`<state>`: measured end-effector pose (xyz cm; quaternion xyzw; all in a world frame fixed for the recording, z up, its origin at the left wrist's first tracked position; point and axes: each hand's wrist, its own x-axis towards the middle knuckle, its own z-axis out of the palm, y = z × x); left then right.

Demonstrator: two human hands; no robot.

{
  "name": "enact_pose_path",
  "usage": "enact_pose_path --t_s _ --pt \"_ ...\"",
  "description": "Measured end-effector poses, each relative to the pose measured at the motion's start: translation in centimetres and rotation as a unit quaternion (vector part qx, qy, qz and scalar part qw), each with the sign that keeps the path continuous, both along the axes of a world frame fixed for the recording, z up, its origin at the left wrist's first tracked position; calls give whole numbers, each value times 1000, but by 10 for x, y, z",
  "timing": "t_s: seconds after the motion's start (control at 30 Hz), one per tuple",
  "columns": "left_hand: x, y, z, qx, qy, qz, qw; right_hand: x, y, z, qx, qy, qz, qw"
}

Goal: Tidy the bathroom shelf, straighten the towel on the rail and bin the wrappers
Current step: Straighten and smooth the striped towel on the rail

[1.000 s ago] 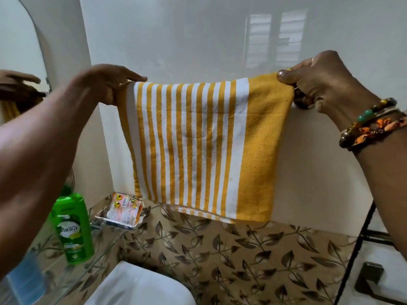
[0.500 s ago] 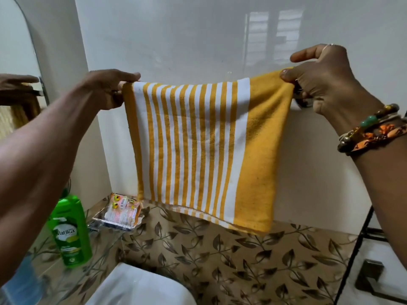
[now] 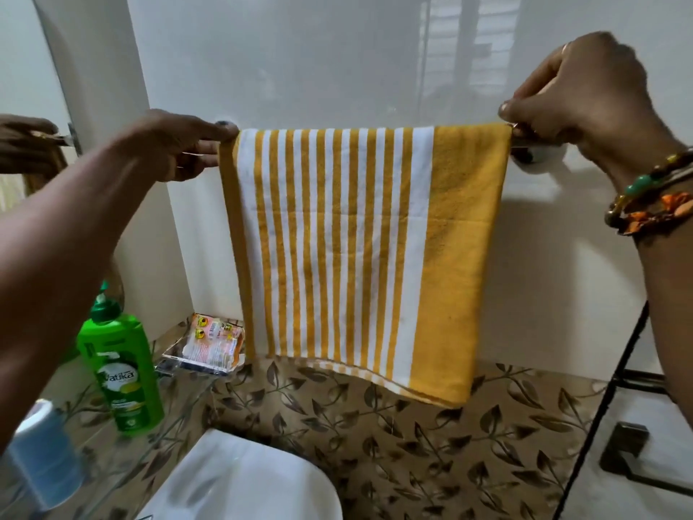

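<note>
Green bottle (image 3: pixel 122 373) and wrapper (image 3: pixel 213 341) crowd the glass shelf (image 3: pixel 180 414) (open wall above the towel (image 3: pixel 360 257)).

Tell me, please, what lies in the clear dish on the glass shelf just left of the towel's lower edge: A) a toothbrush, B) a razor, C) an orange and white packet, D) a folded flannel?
C: an orange and white packet lies in the clear dish, left of the towel.

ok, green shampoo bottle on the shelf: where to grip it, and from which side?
Grip the green shampoo bottle around its flat-sided body, below the pump, coming from the front right, the sink side. It stands upright on the glass shelf; the wall is behind it and a blue container sits in front to its left. The narrow pump top looks a poorer hold.
</note>
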<state>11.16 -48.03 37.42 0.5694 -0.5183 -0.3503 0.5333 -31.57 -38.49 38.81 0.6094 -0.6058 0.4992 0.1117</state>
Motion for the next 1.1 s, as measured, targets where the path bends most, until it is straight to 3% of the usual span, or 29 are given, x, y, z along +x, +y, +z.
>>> enact_pose_path --t_s 0.13,0.23,0.37,0.47,0.63,0.8,0.93,1.0,1.07,1.1 --pt "-12 6 1 -42 19 35 998 1 -8 -4 -5 105 -99 990" --pt "-24 13 1 -76 47 39 995 3 -11 -3 40 153 -119 980" --pt "-32 18 -2 -116 36 71 990 11 -8 2 94 68 -16 993" --pt "-37 19 -6 -135 50 100 984 12 -8 1 61 -47 49 996" --pt "-44 19 -13 -177 72 114 975 9 -14 -5 -13 -118 44 992" --pt "-50 18 -25 -211 71 114 968 1 -17 -19 -106 -53 -50 992" --pt "-55 17 -29 -246 78 134 957 -8 -17 -24 -73 2 19 997" --pt "-57 15 -33 -287 -63 201 934 -9 -16 -23 -67 76 1 995" --pt "-61 16 -37 -331 -283 256 863 -6 -14 -22 -95 179 -61 977" --pt "-64 17 -38 -350 -370 236 828 -2 -14 -23 -100 225 -77 966"
